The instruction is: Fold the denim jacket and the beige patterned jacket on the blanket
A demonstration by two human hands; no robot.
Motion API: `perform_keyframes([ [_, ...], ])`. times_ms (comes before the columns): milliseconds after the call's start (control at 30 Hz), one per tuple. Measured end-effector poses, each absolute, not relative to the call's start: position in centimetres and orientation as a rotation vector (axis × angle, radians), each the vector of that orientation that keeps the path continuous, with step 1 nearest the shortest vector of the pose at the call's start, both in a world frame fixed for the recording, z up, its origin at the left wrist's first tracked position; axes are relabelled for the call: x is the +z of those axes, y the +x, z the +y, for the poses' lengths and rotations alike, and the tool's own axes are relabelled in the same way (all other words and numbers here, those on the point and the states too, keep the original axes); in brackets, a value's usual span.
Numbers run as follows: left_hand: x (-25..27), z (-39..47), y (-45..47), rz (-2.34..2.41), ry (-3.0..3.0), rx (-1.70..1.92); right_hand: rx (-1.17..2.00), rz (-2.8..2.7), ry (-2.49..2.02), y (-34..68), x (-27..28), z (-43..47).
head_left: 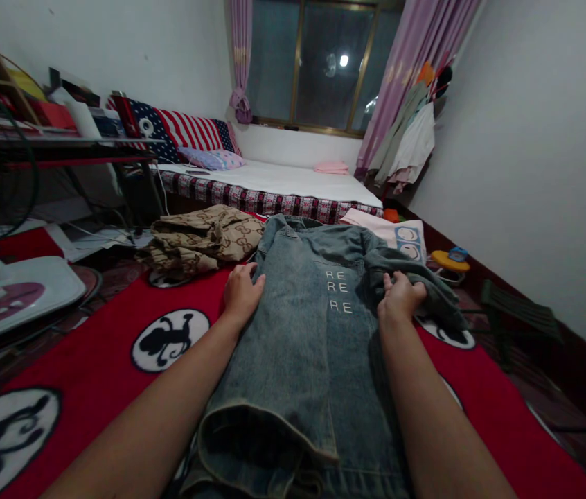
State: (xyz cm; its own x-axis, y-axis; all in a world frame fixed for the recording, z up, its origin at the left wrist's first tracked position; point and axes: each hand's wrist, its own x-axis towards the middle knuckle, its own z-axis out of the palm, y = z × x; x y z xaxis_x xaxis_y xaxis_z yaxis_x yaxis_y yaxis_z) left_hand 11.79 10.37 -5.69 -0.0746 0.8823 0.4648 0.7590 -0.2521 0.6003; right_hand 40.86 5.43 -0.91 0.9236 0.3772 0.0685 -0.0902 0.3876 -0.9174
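Red cloth (111, 336): spread beneath, near to middle.
Denim garment (287, 319): laid centrally on it, hem near, collar far; probably best smoothed with even tension from both sides.
Sleeve (428, 274): splayed right.
Right hand (400, 294): curled against the sleeve; whether fabric is pinched cannot be told.
Left hand (242, 290): rested along the left edge, fingers parted, unclenched.
Flask (125, 116): stood on far-left tabletop (140, 141), contents hidden.

Dark window (330, 76) between purple curtains (408, 62)
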Motion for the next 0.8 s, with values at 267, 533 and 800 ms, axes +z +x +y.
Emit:
perform_keyframes([
  [267, -4.1, 10.7, 9.5, 1.891, 2.042, 1.048, 0.084, -1.177, -2.139, 39.7, 1.2, 3.4],
  [533, -1.2, 9.4, 10.4, 2.084, 2.338, 0.458, 0.182, -1.656, -2.263, 37.2, 5.9, 0.3],
  [800, -1.8, 9.0, 11.6, 2.197, 2.391, 0.385, 0.452, -1.959, -2.13, 32.2, 0.6, 1.3],
])
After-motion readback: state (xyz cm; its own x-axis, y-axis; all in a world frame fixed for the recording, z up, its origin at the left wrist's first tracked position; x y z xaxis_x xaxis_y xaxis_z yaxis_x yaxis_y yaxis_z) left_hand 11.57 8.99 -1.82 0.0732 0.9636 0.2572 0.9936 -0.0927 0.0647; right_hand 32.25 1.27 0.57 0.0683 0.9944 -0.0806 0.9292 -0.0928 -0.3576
